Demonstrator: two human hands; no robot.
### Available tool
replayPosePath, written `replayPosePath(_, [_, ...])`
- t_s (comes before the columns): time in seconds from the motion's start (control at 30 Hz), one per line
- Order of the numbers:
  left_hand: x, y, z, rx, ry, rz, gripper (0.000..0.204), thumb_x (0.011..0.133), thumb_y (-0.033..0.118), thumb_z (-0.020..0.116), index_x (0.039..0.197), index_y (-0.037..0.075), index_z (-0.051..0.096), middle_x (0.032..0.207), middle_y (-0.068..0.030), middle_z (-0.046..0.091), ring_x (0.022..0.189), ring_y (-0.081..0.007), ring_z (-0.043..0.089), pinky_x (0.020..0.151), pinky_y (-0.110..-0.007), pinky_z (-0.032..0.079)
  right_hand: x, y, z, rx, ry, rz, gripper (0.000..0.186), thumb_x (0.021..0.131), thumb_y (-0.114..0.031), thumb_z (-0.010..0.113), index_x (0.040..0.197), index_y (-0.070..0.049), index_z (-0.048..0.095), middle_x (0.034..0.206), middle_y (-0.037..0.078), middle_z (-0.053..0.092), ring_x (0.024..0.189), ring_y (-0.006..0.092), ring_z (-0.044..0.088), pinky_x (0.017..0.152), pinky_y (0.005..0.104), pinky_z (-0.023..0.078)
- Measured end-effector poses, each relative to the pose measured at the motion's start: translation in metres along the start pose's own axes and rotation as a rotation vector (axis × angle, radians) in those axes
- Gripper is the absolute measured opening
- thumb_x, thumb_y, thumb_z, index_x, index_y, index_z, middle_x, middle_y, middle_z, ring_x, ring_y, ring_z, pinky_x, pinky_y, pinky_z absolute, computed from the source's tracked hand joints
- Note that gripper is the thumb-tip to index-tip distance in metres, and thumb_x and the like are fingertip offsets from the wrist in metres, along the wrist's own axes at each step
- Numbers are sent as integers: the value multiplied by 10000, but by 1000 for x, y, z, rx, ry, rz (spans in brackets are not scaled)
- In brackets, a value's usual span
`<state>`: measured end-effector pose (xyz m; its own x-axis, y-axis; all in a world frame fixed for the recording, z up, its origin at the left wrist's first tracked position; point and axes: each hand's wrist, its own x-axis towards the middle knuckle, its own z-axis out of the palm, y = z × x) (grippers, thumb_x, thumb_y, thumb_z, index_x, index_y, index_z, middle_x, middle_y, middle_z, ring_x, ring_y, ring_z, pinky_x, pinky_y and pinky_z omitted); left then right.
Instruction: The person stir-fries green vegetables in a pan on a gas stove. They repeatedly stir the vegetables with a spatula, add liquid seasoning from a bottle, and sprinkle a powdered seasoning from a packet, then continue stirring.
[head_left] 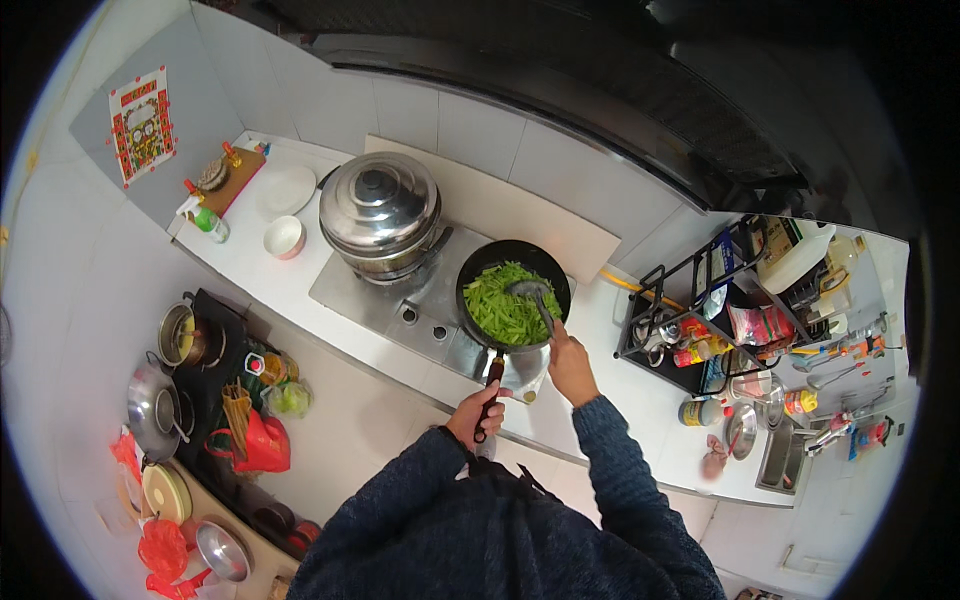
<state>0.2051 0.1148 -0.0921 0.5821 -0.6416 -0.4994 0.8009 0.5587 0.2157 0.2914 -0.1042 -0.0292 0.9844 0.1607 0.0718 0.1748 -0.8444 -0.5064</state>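
A black frying pan (548,262) sits over the right side of the steel gas stove (365,305). Chopped green vegetables (505,305) fill much of it. Its dark wooden handle (495,372) points toward me, and my left hand (472,412) is closed around it. My right hand (572,365) grips the handle of a dark spatula (530,289), whose head rests among the vegetables. Left of the pan, on the same stove, stands a large lidded steel steamer pot (380,205).
A white bowl (285,237), a plate (287,190) and a spray bottle (208,220) stand left on the counter. To the right are a black rack (650,345) of bottles and a sink (783,458). Behind me on the left, a shelf holds pans, including a wok (145,400).
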Motion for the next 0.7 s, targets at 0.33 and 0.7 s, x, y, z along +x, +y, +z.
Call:
replayPosePath(0.33, [4, -2, -7, -6, -33, 4, 392, 1110, 433, 469, 1236, 73, 561, 672, 54, 413, 490, -62, 384, 424, -241, 334, -16, -21, -12, -279, -278, -135, 509, 970, -67, 545, 1467, 21, 483, 921, 287, 667, 764, 452, 684, 674, 501, 567])
replayPosePath(0.7, [4, -3, -5, 3, -20, 1, 400, 1110, 441, 465, 1230, 70, 553, 676, 55, 414, 489, -65, 379, 426, -241, 331, -40, -3, -34, -97, -131, -26, 416, 990, -80, 571, 1387, 38, 529, 807, 295, 668, 760, 477, 662, 687, 540, 538])
